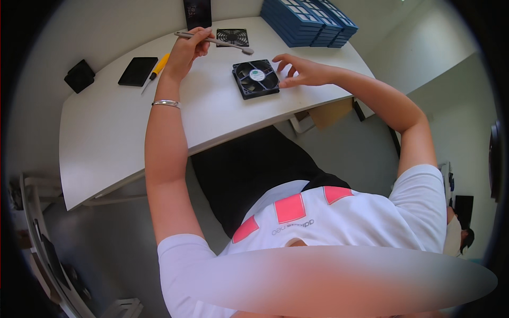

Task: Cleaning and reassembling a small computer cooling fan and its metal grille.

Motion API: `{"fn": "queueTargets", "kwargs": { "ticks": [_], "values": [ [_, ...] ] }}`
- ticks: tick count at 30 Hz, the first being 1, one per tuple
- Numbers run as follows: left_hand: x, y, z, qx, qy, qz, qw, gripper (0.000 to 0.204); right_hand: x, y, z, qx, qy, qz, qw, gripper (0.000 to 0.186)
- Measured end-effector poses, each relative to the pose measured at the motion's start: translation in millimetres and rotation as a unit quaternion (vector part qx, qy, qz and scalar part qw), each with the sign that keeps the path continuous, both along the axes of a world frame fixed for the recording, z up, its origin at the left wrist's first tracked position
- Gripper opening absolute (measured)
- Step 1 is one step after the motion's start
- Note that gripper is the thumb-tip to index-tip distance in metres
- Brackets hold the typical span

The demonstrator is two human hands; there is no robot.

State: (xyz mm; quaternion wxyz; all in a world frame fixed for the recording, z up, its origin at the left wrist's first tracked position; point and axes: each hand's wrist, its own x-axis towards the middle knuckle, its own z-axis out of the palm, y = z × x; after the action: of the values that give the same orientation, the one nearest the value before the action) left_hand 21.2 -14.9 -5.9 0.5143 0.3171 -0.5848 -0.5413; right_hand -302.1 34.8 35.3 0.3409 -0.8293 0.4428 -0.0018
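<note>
My left hand [191,50] is closed on a slim grey brush [228,44], whose small pale head points right, above the desk. A square black computer fan [246,79] with a round white label lies on the white desk. At its right side is my right hand [302,71], fingers apart and curved, thumb close to the frame; whether it touches the fan I cannot tell. Behind the fan lies a square black grille [231,37]. A yellow-handled screwdriver [161,65] lies left of my left hand, beside a black square panel [137,71].
The white desk [111,153] curves across the view. Stacked blue trays [305,26] stand at the back right, a dark screen [197,11] at the back, dark square objects [79,76] at the far left. Another person [454,236] shows at the far right edge.
</note>
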Motion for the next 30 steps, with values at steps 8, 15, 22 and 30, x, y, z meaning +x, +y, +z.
{"fn": "queueTargets", "kwargs": {
  "ticks": [8,15,22,30],
  "values": [
    [-11,1,1,0.050,0.016,-0.016,0.998,0.035,17,-5,-10,-0.068,-0.035,0.051,0.996,0.099],
    [-18,2,-6,0.046,-0.066,-0.004,0.997,0.030,29,-49,-13,-0.007,-0.059,0.118,0.991,0.097],
    [-4,-3,-11,0.069,-0.100,0.149,0.981,0.024,32,-74,-24,0.043,-0.134,0.158,0.977,0.097],
    [-13,-6,-10,0.016,-0.094,0.150,0.984,0.023,17,-88,-36,0.082,-0.198,0.144,0.966,0.099]
  ]
}}
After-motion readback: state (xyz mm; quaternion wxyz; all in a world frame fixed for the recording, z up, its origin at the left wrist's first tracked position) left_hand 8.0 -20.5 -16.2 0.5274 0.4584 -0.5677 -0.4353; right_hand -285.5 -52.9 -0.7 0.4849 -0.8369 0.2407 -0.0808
